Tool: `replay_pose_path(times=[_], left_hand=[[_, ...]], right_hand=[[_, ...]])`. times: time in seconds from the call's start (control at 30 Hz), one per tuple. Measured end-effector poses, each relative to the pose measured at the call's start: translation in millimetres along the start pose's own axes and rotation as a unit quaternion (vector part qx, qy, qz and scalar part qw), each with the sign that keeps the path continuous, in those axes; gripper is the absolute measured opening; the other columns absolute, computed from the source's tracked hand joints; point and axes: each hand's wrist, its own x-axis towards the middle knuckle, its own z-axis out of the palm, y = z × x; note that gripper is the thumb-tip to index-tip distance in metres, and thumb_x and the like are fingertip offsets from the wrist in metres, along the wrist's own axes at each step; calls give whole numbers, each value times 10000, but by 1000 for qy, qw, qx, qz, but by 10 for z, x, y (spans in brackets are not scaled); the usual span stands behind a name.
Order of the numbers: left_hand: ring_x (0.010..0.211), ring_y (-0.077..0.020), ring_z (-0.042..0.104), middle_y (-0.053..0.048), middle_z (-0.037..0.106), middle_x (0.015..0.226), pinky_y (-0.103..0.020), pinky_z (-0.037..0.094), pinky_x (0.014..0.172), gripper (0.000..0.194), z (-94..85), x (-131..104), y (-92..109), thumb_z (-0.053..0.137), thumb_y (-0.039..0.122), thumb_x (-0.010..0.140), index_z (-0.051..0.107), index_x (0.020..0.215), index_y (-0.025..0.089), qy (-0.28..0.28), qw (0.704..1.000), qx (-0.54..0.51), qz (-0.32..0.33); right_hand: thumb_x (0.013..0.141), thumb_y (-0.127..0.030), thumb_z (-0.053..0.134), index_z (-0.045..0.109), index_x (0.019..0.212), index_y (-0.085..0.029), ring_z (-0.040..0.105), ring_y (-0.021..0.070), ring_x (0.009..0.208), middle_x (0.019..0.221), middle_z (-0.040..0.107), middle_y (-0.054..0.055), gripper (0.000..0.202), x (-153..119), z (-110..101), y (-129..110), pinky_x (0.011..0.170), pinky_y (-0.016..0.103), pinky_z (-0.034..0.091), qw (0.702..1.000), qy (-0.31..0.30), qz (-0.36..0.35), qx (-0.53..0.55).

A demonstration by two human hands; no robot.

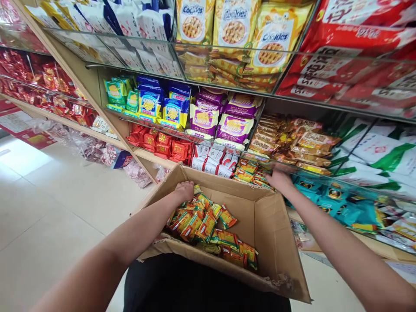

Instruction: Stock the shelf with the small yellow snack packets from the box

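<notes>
"Where are the orange packets (206,226)?"

"Heaped in my open cardboard box (266,229), with more on the low shelf (151,156)."

"And your hands?"

"My left hand (185,190) curls beside the heap; my right hand (280,178) reaches the shelf's packets. Fingertips hidden, I cannot tell what either holds."

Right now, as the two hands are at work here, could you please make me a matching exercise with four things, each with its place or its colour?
Column one:
1. left hand
2. right hand
3. cardboard box
4. bags marked "Cookies"

Column two:
A. yellow and white
B. beyond the box, by small shelved packets
C. brown, with its top open
D. by the loose packets in the box

Right pairs: 1-D, 2-B, 3-C, 4-A.
</notes>
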Motion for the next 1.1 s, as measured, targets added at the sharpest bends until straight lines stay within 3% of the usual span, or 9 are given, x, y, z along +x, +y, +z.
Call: replay_pose_path(times=[0.2, 0.33, 0.47, 0.63, 0.7, 0.83, 0.97, 1.03, 1.1], left_hand=[[1129, -331, 446, -190, 523, 1178, -480, 312, 915, 422, 118, 110, 36, 569, 341, 680, 544, 1053, 145, -31, 999, -1, -29], [1079, -291, 496, -139, 568, 1132, -454, 337, 903, 385, 125, 104, 33, 572, 347, 686, 530, 1028, 176, -22, 999, -40, -16], [933, -217, 573, -83, 627, 985, -331, 409, 829, 374, 37, -8, 4, 604, 263, 669, 513, 1022, 179, 13, 994, -104, 34], [843, -139, 571, -24, 623, 930, -220, 431, 753, 338, -134, -261, 149, 609, 267, 688, 530, 1006, 182, 64, 966, -208, 137], [773, -124, 568, -16, 624, 863, -223, 444, 722, 339, -170, -369, 259, 618, 300, 687, 543, 984, 156, 58, 922, -329, 195], [719, -112, 554, -20, 623, 815, -251, 456, 716, 433, -228, -550, 438, 695, 404, 598, 582, 908, 124, 3, 785, -572, 237], [740, -125, 586, -74, 614, 926, -270, 478, 671, 520, -324, -670, 521, 496, 574, 721, 541, 1021, 152, -128, 683, -708, 124], [693, -113, 599, -64, 611, 899, -255, 488, 632, 496, -358, -706, 562, 578, 488, 711, 492, 1083, 170, -182, 638, -741, 104], [674, -101, 602, -26, 604, 870, -238, 498, 617, 588, -368, -728, 609, 715, 304, 628, 435, 1136, 207, -148, 621, -760, 118]], right_hand=[[770, -240, 472, 607, 996, -119, 448, 293, 1068, 1068, 551, 169, 289, -524, -206, -82, 884, 421, 346, 992, 75, -104, -23], [749, -240, 506, 637, 898, -126, 344, 317, 1155, 1168, 492, 169, 229, -908, -444, -379, 932, 458, 314, 968, 123, -217, 34], [770, -215, 493, 622, 891, -191, 430, 264, 1104, 1103, 561, 102, 179, -1167, -547, -762, 914, 430, 359, 930, 18, -340, 137], [732, -212, 550, 457, 1180, -195, 613, 166, 732, 1116, 572, 110, 457, -1097, -412, -1047, 742, 347, 475, 916, -140, -198, 320], [703, -248, 592, 417, 1212, -192, 614, 155, 690, 1139, 557, 116, 542, -1051, -342, -1101, 706, 341, 489, 889, -156, -168, 396], [761, -308, 515, 512, 1068, -180, 620, 161, 648, 863, 650, 50, 334, -1067, -271, -1128, 588, 299, 508, 806, -166, -150, 549], [735, -186, 495, 588, 983, -207, 590, 175, 906, 984, 633, 38, 266, -1156, -320, -1095, 810, 328, 470, 826, -27, -189, 531], [723, -132, 455, 605, 972, -221, 540, 170, 1011, 1060, 605, 29, 304, -1190, -350, -1087, 913, 342, 407, 834, 20, -221, 505], [732, -130, 428, 597, 993, -222, 529, 167, 1029, 1077, 596, 32, 325, -1205, -359, -1085, 916, 346, 406, 820, 8, -217, 529]])
